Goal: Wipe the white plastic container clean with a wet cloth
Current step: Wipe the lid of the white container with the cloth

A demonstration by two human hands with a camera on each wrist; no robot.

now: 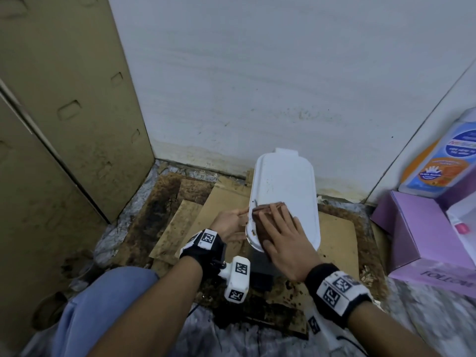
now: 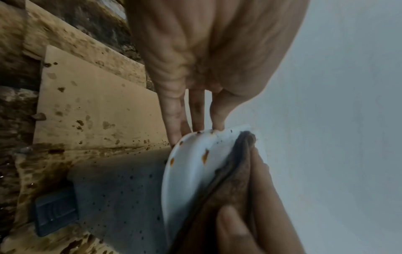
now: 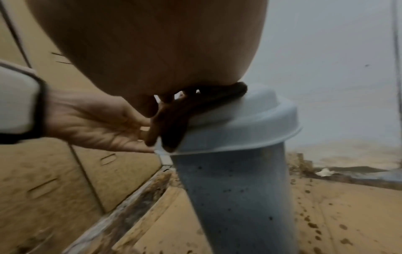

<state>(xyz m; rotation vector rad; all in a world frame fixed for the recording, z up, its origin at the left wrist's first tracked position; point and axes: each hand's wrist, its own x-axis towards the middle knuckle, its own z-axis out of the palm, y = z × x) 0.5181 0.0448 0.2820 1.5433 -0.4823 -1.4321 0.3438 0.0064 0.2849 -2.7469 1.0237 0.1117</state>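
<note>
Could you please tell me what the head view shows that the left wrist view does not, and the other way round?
Only the head view shows the purple boxes, the soap bottle, the whole white container lid and both wristbands. Only the left wrist view shows the orange-brown spots on the lid's near rim and the speckled grey side below. Both show the left hand steadying the lid's edge with straight fingers and the right hand pressing the brown cloth flat onto the lid.
</note>
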